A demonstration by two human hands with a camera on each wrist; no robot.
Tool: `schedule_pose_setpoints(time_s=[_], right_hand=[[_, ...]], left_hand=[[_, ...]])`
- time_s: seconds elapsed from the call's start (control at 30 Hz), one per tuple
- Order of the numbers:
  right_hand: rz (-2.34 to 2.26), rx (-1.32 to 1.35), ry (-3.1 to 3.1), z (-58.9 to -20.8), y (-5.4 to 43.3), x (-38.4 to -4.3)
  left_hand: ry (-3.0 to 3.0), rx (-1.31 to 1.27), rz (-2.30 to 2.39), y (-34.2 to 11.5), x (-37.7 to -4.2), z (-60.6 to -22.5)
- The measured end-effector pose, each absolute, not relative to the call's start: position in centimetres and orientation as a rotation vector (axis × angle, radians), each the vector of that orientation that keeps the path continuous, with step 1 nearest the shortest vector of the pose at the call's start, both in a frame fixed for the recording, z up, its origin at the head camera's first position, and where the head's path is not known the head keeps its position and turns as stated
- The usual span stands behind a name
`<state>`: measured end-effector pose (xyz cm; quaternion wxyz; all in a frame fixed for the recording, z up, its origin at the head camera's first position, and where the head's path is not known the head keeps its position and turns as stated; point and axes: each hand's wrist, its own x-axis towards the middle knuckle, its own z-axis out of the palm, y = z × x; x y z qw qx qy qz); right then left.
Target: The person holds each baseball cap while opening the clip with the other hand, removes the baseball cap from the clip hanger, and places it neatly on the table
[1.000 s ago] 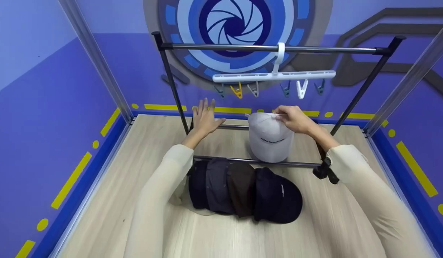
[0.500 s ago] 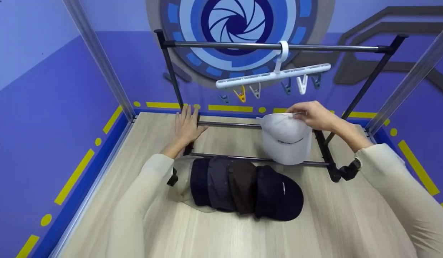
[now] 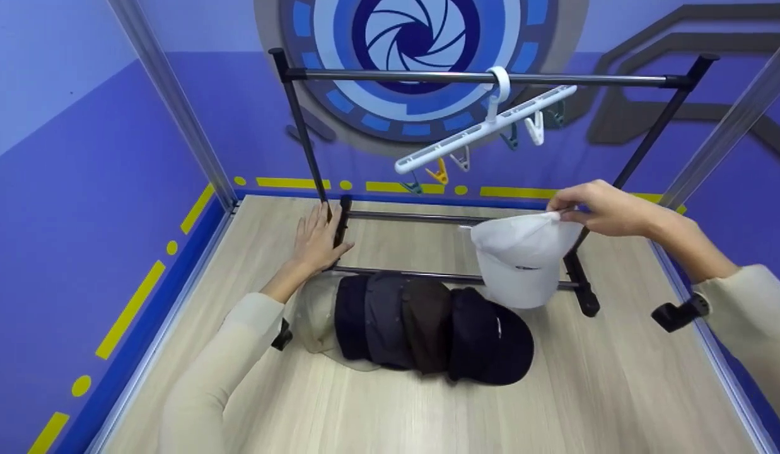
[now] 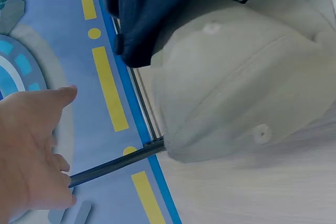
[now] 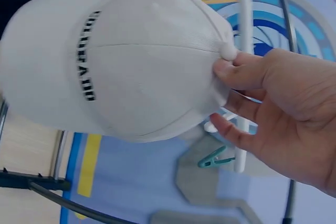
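My right hand [image 3: 607, 208] pinches a white baseball cap [image 3: 522, 252] by the top button of its crown, between thumb and fingers. The cap hangs brim down, its dark lettering facing forward, overlapping the rack's lower bar in the head view. In the right wrist view the thumb [image 5: 236, 72] lies at the button. My left hand [image 3: 317, 243] is at the lower left post of the black garment rack [image 3: 304, 139], fingers straight and thumb spread. A white clip hanger [image 3: 490, 129] hangs slanted from the top rail [image 3: 396, 75], its left end toward me, with several coloured clips.
A row of nested caps lies on the wooden tabletop [image 3: 427, 416] before the rack: a beige cap [image 3: 317, 315] at left, then navy, grey and brown ones, and a dark navy cap [image 3: 490, 340] at right. Blue printed panels [image 3: 68, 189] enclose the sides and back.
My right hand has carried the white cap to the right and toward me. The left hand has moved left and down to the rack's post. The hanger has swung round, its left end now nearer.
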<state>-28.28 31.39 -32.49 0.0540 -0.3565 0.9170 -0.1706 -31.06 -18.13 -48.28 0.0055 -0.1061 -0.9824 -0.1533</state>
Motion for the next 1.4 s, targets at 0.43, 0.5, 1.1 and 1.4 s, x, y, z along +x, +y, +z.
schedule_pose_setpoints(time_s=[0.43,0.5,1.1,1.4], right_hand=[[-0.336,-1.033,2.640,-32.2,33.9,-24.9],[-0.309,-1.024,2.602,-32.2,33.9,-24.6],[0.090,-1.146,2.538,-37.0,28.9,-24.4],[0.236,-1.491,2.693,-40.5,26.6,-25.4]], left_hand=[[-3.085,-0.367,-0.489,-18.3,-30.3,-48.5],[-3.095,-0.360,-0.489,-18.3,-30.2,-48.5],[-3.036,-0.379,-0.556,-18.4,-29.6,-49.4],[-3.065,-0.380,-0.551,-18.1,-29.7,-50.1]])
